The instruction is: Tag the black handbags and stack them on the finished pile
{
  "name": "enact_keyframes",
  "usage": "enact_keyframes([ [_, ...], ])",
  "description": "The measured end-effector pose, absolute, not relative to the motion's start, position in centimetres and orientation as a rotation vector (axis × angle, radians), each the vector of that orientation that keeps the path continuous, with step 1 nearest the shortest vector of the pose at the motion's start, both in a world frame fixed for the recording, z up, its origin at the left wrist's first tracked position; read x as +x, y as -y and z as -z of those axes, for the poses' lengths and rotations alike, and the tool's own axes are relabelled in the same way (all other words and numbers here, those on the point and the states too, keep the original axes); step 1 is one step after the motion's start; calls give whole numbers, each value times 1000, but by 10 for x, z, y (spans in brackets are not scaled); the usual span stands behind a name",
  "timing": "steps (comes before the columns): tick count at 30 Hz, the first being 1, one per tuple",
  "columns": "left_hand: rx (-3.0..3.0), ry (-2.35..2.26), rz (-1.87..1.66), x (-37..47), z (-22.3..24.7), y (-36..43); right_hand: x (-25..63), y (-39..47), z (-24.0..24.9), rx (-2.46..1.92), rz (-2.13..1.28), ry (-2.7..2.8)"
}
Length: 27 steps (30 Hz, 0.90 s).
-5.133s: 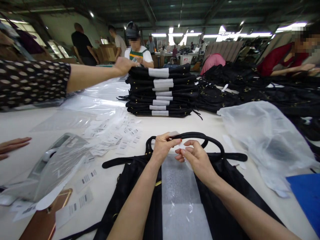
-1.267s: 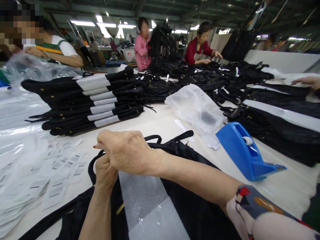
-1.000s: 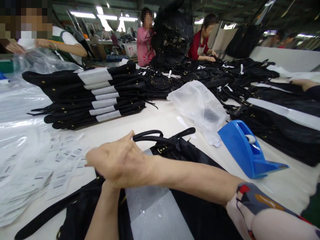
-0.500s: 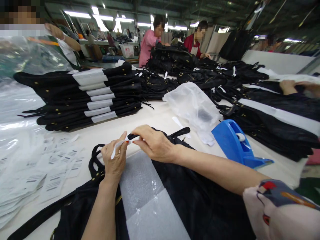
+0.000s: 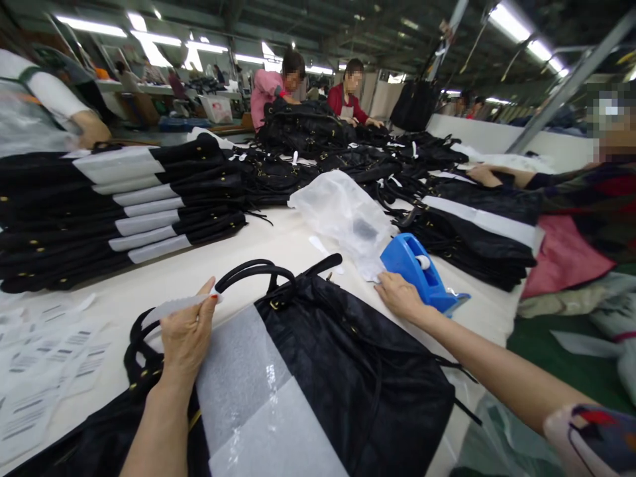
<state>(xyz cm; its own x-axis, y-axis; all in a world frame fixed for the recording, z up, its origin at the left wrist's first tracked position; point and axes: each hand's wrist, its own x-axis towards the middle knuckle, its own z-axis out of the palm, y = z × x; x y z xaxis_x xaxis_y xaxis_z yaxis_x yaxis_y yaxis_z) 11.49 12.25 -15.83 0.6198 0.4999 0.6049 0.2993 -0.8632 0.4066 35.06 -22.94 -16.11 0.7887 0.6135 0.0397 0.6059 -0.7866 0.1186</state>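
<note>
Left hand (image 5: 186, 331) pinches a white strip (image 5: 173, 306) at the handles (image 5: 253, 266) of a black bag (image 5: 368, 371), which lies between and nearer than both hands. Right hand (image 5: 400, 297), fingers loosely extended, is beside a blue tape dispenser (image 5: 400, 257), the nearer hand to it; the dispenser's length slants roughly along that forearm. Contact is unclear.

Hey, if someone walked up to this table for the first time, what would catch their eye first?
Probably the bright blue plastic tape dispenser, beside the right hand. Next, the large black bag lying in front, with a wide whitish wrap across it. At the left, a tall stack of folded black bags banded in white also stands out.
</note>
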Motion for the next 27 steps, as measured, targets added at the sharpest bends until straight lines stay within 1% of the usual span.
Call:
enact_keyframes([
  [6,2590,-657,-1126,116,159,-122,359,217,160,2817,-28,-995],
  [16,2488,-780,-944,117,152,-116,378,229,132,3025,92,-904],
  [22,2566,-712,-1010,117,157,-120,371,224,152,2985,-83,-902],
  [27,2568,-686,-1025,118,158,-121,361,223,166,2903,-69,-1138],
])
